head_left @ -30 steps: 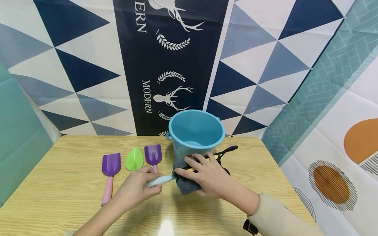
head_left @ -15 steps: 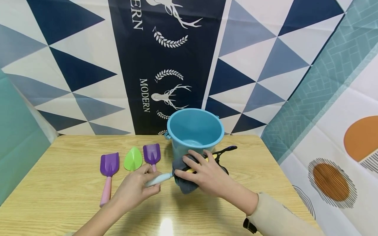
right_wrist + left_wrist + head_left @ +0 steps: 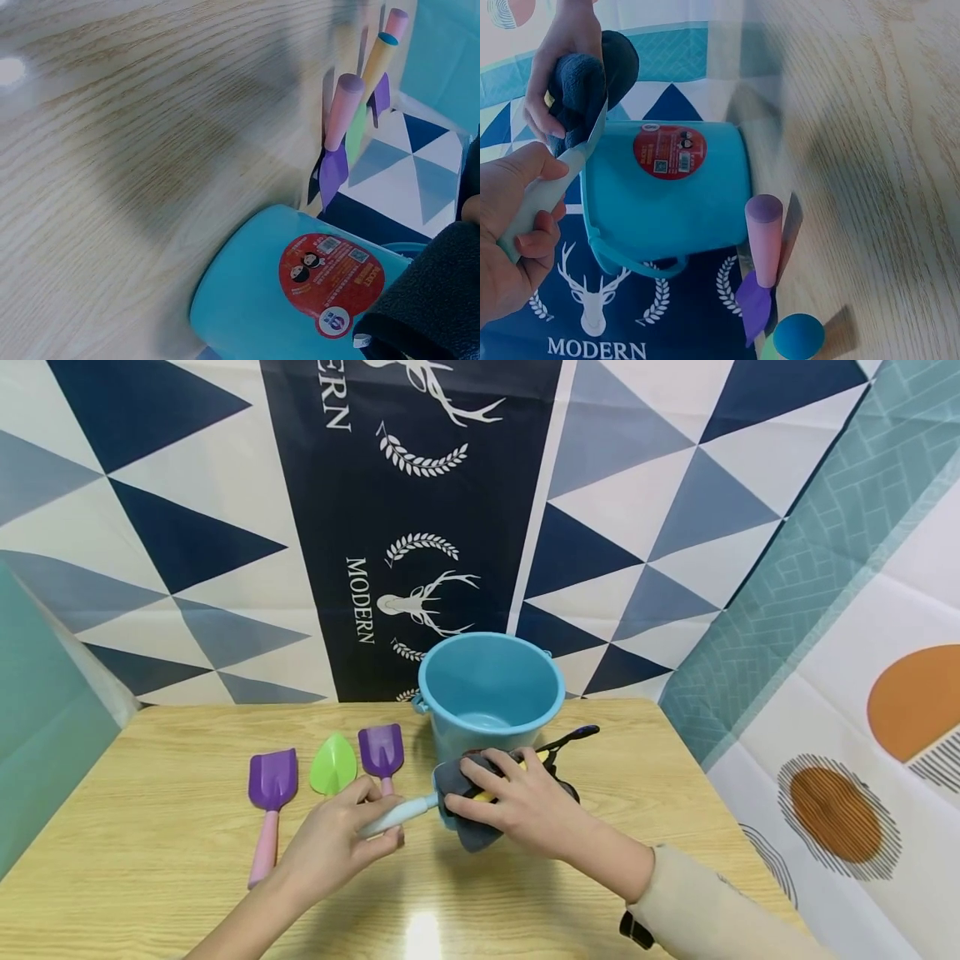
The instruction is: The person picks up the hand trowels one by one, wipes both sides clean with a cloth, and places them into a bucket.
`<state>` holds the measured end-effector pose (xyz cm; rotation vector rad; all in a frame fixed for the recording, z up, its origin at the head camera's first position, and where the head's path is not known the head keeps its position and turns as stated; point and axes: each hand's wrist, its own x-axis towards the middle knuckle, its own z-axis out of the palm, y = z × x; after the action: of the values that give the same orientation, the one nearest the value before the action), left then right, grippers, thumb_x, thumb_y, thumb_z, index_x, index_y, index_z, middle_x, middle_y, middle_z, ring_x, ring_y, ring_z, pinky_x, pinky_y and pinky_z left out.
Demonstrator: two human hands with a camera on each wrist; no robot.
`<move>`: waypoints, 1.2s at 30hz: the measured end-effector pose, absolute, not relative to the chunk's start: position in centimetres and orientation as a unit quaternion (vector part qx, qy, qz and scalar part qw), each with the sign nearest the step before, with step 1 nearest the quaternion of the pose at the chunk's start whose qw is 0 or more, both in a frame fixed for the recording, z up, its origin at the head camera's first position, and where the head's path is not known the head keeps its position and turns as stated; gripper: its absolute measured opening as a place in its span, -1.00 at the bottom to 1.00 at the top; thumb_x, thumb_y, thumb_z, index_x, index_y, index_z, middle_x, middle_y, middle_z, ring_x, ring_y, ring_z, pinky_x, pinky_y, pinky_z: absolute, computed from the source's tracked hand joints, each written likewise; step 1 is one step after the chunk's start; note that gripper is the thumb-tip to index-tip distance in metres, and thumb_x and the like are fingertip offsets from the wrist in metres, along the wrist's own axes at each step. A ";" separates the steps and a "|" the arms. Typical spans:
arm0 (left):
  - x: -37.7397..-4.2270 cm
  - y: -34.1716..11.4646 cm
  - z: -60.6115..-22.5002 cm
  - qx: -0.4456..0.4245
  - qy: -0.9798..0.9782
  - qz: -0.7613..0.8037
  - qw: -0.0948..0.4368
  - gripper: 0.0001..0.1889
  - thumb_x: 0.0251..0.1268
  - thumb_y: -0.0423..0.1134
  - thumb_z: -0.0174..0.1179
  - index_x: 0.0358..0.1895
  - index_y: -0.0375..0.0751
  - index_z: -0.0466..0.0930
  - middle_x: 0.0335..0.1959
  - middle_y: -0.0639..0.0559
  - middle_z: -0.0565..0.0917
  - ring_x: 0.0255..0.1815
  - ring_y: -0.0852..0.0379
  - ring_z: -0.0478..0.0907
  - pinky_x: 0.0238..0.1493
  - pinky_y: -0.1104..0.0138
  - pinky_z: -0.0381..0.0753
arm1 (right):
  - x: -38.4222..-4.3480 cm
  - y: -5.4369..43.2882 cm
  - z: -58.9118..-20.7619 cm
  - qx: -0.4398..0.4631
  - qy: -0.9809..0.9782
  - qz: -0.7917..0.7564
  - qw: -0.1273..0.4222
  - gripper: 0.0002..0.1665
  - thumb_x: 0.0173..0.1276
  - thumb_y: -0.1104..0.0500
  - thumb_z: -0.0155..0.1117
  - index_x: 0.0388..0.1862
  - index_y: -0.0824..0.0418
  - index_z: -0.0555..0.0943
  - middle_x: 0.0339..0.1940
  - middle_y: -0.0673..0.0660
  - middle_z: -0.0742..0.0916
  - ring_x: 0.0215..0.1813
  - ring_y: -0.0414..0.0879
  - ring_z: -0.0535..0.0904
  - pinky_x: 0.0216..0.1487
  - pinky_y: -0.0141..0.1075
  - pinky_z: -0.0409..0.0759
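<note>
My left hand [image 3: 330, 835] grips the pale blue handle of a toy shovel [image 3: 401, 814]. A dark grey cloth [image 3: 468, 835] is wrapped over most of the shovel's blade, whose light blue edge shows at the cloth's left side. Pressing the cloth to the blade is my right hand [image 3: 528, 806], its fingers curled over it. A yellow strip and a black strap-like piece [image 3: 573, 737] stick out around that hand. In the left wrist view, the thumb and fingers close round the handle [image 3: 544, 191], with the cloth [image 3: 581, 82] against the blade. The right wrist view shows the cloth [image 3: 420, 292] large at the lower right.
Just behind the hands stands a blue bucket [image 3: 459, 737] with a red sticker [image 3: 670, 151]. To its left on the wooden table [image 3: 172, 827] lie two purple shovels [image 3: 272, 779] with pink handles and a green one [image 3: 333, 766]. Patterned cloth hangs behind.
The cloth has shifted slightly on the blade, so more of the shovel's light blue edge shows at its left. The head view has drifted a little; both hands keep their hold.
</note>
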<state>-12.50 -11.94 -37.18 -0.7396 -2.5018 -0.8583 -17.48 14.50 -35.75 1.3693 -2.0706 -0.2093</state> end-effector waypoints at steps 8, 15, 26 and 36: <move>-12.4 -12.1 -37.2 -0.274 -0.889 -0.297 0.215 -0.72 -0.07 -0.22 0.41 -0.20 -0.10 0.72 -0.40 0.27 0.42 -0.48 0.44 0.36 -0.49 0.55 0.43 | -17.5 15.3 -35.7 0.525 -0.781 -0.070 0.331 -0.26 -0.06 0.13 0.53 0.13 -0.19 0.44 0.13 0.11 0.55 0.06 0.09 0.49 -0.24 -0.10 0.48; -12.3 -12.0 -36.9 -0.252 -0.902 -0.288 0.201 -0.73 -0.07 -0.20 0.42 -0.21 -0.10 0.73 -0.41 0.27 0.41 -0.48 0.42 0.38 -0.48 0.55 0.46 | -17.6 15.9 -35.7 0.510 -0.791 -0.051 0.334 -0.36 0.05 0.19 0.44 0.12 -0.18 0.47 0.11 0.11 0.59 0.02 0.09 0.50 -0.21 -0.07 0.50; -12.5 -11.1 -37.0 -0.263 -0.901 -0.288 0.189 -0.75 -0.05 -0.31 0.36 -0.20 -0.13 0.71 -0.38 0.22 0.46 -0.44 0.35 0.41 -0.46 0.53 0.47 | -17.5 14.6 -35.6 0.521 -0.757 -0.081 0.386 -0.65 0.44 0.11 -0.03 0.14 -0.19 0.43 0.06 0.10 0.61 -0.02 0.04 0.53 -0.20 -0.09 0.52; -12.3 -11.0 -37.1 -0.278 -0.887 -0.275 0.245 -0.73 -0.13 -0.32 0.40 -0.23 -0.11 0.72 -0.42 0.23 0.45 -0.48 0.40 0.35 -0.51 0.58 0.41 | -17.7 14.7 -35.6 0.535 -0.754 -0.103 0.366 -0.19 -0.03 -0.36 0.31 0.22 -0.18 0.36 0.19 0.16 0.55 0.11 0.13 0.51 -0.12 0.00 0.51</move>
<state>-12.34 -11.05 -37.08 -0.7583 -2.4217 -0.7516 -17.66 14.70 -35.63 1.3755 -1.9383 -0.2641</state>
